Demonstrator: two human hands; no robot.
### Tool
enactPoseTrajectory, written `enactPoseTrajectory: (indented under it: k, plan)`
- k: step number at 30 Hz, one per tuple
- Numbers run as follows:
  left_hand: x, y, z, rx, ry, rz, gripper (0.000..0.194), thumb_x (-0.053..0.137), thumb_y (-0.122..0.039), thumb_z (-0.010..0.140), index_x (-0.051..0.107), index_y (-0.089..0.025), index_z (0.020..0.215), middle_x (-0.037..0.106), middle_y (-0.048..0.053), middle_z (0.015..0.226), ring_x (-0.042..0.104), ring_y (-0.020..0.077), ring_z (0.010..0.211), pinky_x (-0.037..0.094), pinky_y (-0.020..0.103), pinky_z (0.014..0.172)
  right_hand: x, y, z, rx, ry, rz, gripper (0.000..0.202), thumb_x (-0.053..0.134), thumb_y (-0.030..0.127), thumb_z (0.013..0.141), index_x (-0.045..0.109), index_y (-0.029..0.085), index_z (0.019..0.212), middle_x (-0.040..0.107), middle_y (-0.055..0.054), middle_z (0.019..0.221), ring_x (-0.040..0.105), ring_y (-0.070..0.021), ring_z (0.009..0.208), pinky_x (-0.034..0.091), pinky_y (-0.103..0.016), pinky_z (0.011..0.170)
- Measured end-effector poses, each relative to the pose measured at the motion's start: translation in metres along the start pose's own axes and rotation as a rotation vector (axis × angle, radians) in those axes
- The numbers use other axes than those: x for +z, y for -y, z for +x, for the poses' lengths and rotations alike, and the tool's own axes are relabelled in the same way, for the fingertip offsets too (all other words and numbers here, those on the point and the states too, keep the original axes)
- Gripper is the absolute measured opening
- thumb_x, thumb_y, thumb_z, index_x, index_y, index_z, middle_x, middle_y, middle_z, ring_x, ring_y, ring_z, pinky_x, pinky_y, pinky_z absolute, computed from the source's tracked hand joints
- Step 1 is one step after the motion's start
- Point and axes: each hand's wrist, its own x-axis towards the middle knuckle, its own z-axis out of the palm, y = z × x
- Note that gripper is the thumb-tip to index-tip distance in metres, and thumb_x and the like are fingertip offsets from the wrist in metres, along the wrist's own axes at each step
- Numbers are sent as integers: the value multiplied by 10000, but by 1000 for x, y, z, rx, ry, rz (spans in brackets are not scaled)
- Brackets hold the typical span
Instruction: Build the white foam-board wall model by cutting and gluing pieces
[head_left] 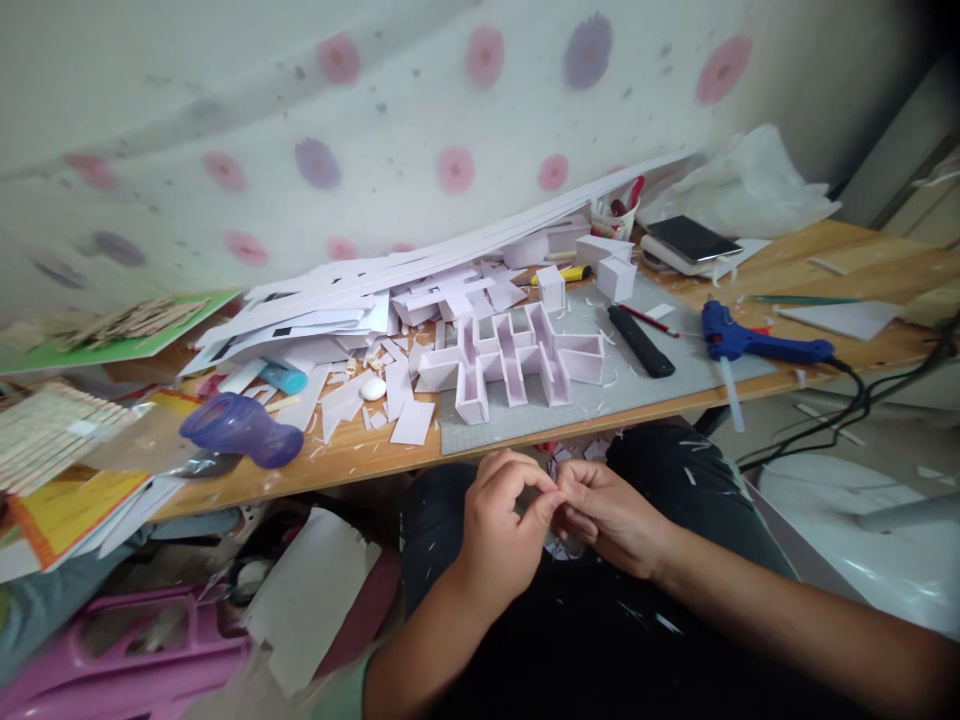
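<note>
Above the lap, just off the table's front edge, my left hand (504, 515) and my right hand (611, 510) meet with fingertips pinched together. Whatever lies between the fingers is hidden or too small to make out. Ahead of them, a white foam-board model (517, 365) of joined open compartments stands on a grey cutting mat (480, 437). Right of the model lies a black utility knife (640, 341), with a red pencil (649, 320) beside it. Farther right rests a blue glue gun (765, 340), a glue stick poking out of its back.
White board scraps (412, 422) and long sheets (315, 300) cover the table's left and back. A purple bottle (244, 430) lies near the front left edge. A phone (691, 240), a cup of tools (615, 218) and a yellow cutter (574, 274) sit behind. Black cables (862, 400) hang at right.
</note>
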Motion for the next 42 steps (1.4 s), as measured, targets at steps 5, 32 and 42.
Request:
enactPoseTrajectory:
  k: [5,32,42]
  plan:
    - [1,0,0,33,-15,15,118,653,-102,770,596,-183,707,618,17,732,601,158,744,488,288,713,2,1,-1,-1,-21,-22,456,747,504,717,449,195,563,385,114,363,301,-48,370,361,-226,516]
    - [8,6,-6,154,-108,177,94,600,-126,811,612,-190,744,612,16,704,593,153,717,481,308,709,4,0,0,-102,-116,-97,459,725,489,752,437,197,545,408,91,380,328,-64,412,322,-242,535]
    - [11,7,-11,290,-165,432,154,601,-48,759,573,-199,751,607,-10,699,599,142,707,435,397,882,12,-2,-1,-118,-178,-164,478,712,497,751,420,190,531,380,85,417,281,-55,415,185,-227,450]
